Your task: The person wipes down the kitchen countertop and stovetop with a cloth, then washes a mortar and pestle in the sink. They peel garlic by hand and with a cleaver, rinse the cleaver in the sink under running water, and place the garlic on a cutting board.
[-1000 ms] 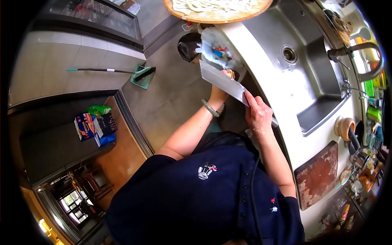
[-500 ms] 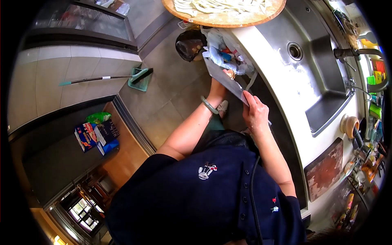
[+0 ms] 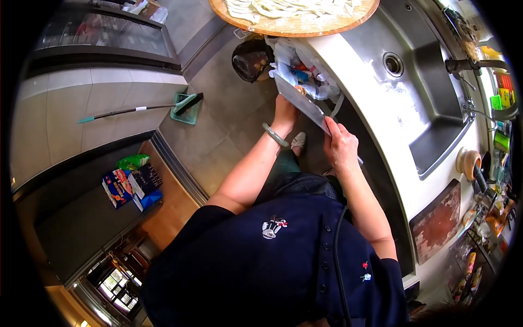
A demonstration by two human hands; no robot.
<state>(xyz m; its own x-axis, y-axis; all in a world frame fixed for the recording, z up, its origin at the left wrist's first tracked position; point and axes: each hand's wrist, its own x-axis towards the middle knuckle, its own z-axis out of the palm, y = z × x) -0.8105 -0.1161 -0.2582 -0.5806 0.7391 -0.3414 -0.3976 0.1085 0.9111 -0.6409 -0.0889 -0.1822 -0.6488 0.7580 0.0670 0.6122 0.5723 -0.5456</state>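
Note:
My right hand (image 3: 341,146) is wrapped round the handle of a broad-bladed kitchen cleaver (image 3: 305,103), beside the counter edge. The blade slants up and left, over the near side of a waste bin lined with a pale plastic bag (image 3: 318,87). My left hand (image 3: 285,113), below a jade-green bangle, is close against the blade. Its fingers are mostly hidden behind the metal, so I cannot see what they hold. A small orange-brown bit (image 3: 300,89) shows at the blade's upper edge.
A round wooden tray (image 3: 305,28) of dough strips overhangs the counter (image 3: 348,60). The steel sink (image 3: 419,109) lies right, with a cutting board (image 3: 436,220) nearer me. A dark bag (image 3: 251,59) stands by the bin; a broom (image 3: 141,108) and dustpan (image 3: 187,111) are left.
The cleaver has shifted slightly left and down. My left hand has drawn back a little, and its fingertips that showed past the blade are less visible. My right hand keeps its grip.

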